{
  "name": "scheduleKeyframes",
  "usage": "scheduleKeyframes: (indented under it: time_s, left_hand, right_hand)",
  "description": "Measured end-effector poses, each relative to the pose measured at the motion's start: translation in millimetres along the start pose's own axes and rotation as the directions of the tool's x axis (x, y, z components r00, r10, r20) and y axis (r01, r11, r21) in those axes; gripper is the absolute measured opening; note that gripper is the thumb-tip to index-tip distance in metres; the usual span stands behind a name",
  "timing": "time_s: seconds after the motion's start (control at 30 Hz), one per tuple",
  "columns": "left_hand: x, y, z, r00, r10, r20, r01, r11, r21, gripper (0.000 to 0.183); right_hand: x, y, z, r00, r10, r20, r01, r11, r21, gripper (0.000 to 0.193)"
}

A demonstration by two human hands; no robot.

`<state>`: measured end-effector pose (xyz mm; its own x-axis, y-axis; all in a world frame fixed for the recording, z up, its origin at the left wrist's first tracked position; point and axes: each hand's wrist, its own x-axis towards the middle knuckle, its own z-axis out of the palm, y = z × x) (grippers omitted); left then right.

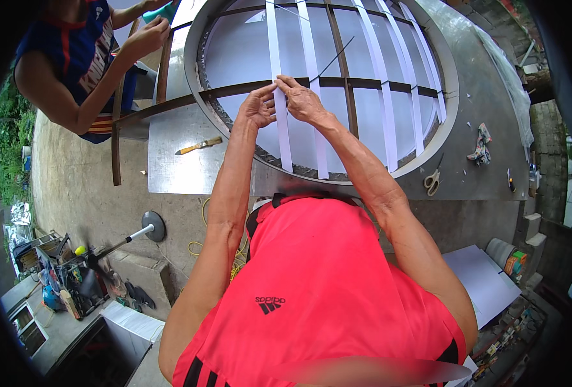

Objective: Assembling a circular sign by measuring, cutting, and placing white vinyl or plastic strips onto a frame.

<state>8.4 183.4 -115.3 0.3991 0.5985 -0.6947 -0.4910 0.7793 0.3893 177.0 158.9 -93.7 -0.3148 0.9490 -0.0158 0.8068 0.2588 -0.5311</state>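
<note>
A round metal frame (452, 97) with a white backing lies on the metal table. Brown metal bars (346, 64) cross it, and several long white strips (384, 122) run over them. My left hand (258, 108) curls its fingers against the left edge of one white strip (284, 145), where it crosses the brown crossbar (234, 89). On the other side, my right hand (302, 102) has its fingers pinched at the same crossing. Whatever small thing is between them is hidden. Just right of it, a thin black tie (335, 58) sticks up from the neighbouring strip.
On the metal table (189, 174) lie a paintbrush (199, 146), scissors (433, 180), a crumpled patterned cloth (481, 145) and a small dark-handled tool (511, 180). Another person (86, 64) works at the left beside a brown bar frame (116, 151). A pedestal base (153, 226) stands on the floor.
</note>
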Motion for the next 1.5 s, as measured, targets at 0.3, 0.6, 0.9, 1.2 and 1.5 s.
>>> scheduleKeyframes:
  time_s: [0.3, 0.6, 0.9, 1.2, 1.5]
  left_hand:
    - [27, -13, 5, 0.995, 0.085, -0.045, -0.081, 0.994, 0.078, 0.046]
    - [38, -14, 1, 0.988, 0.148, -0.033, -0.146, 0.988, 0.057, 0.034]
    - [39, -25, 5, 0.952, 0.298, -0.066, -0.280, 0.938, 0.203, 0.029]
    - [22, -24, 28, 0.917, 0.291, -0.272, -0.206, 0.931, 0.300, 0.036]
    - [28, -28, 28, 0.871, 0.342, -0.353, -0.200, 0.902, 0.383, 0.036]
  right_hand:
    - [1, 1, -4, 0.999, 0.028, 0.045, -0.032, 0.996, 0.083, 0.060]
    - [7, 7, 1, 0.997, 0.003, -0.071, 0.009, 0.986, 0.165, 0.047]
    - [-3, 20, -8, 0.980, -0.140, -0.140, 0.176, 0.941, 0.289, 0.049]
    - [-109, 2, -71, 0.972, 0.021, -0.235, 0.082, 0.905, 0.418, 0.030]
    - [-209, 53, -134, 0.932, 0.201, -0.301, -0.071, 0.917, 0.393, 0.020]
